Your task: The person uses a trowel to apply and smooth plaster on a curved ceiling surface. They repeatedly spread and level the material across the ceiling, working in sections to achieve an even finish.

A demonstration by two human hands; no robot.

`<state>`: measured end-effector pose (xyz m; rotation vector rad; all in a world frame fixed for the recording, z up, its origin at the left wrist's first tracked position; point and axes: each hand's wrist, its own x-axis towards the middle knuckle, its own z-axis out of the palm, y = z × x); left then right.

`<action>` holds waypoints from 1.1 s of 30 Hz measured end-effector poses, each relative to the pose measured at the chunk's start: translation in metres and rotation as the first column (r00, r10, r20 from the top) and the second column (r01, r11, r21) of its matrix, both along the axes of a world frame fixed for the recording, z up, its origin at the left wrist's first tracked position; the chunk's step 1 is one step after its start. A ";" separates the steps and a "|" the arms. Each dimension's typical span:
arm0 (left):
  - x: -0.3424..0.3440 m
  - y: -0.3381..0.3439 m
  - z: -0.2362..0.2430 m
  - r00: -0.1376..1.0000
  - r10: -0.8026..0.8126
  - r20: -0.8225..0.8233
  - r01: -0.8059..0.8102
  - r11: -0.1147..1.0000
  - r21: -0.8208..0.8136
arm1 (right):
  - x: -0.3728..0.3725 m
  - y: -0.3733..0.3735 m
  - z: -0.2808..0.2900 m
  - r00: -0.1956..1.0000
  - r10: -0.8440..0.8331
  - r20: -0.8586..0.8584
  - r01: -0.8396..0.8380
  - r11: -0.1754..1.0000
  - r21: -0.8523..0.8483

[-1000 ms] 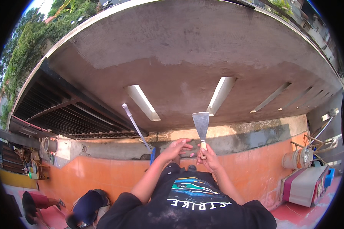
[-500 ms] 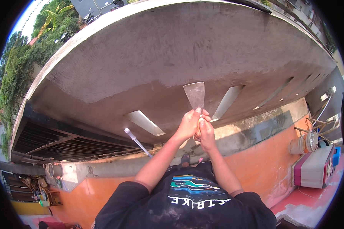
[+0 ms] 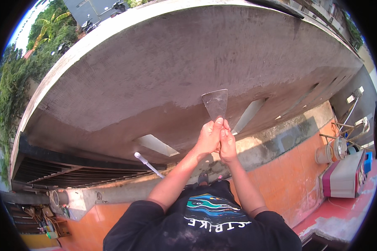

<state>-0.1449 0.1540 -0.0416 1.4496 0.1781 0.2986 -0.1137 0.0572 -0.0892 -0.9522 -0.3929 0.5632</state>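
A scraper (image 3: 216, 102) with a wide flat metal blade points away from me, its blade in front of the grey wall (image 3: 134, 58). Whether the blade's edge touches the wall I cannot tell. Around its handle my left hand (image 3: 207, 136) is closed, thumb laid along the base of the blade. My right hand (image 3: 227, 147) is closed on the same handle, just beside and below the left. Both hands hide nearly all of the handle. Behind the blade the wall shows a lighter upper area and a darker brownish lower band.
Slanted openings (image 3: 249, 115) cut the wall's lower part, another (image 3: 158, 144) lying left of my hands. A white-ended pole (image 3: 148, 164) stands left of my forearm. Dark metal slats (image 3: 50, 167) are at left. Buckets (image 3: 324, 154) and a white-and-maroon box (image 3: 343, 178) stand at right on the orange floor (image 3: 276, 180).
The scraper blade has turned slightly and shifted a little to the right. Both hands keep their grip. The whole view has shifted slightly.
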 end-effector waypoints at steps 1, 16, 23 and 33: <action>0.008 0.004 0.015 0.998 0.028 0.064 -0.030 0.999 0.035 | 0.010 0.009 0.011 0.996 -0.036 0.078 0.037 0.999 -0.008; -0.031 -0.028 -0.019 0.997 -0.036 -0.074 0.021 0.982 -0.189 | -0.049 -0.035 -0.006 0.998 -0.049 -0.048 0.040 0.984 -0.174; -0.028 -0.024 -0.022 0.996 0.047 -0.076 -0.061 0.979 -0.193 | -0.047 -0.021 -0.008 0.984 -0.175 0.037 0.179 0.963 -0.202; -0.021 -0.012 -0.005 0.998 0.001 -0.060 -0.009 0.990 -0.142 | -0.040 -0.009 -0.001 0.966 -0.171 0.194 0.197 0.972 -0.127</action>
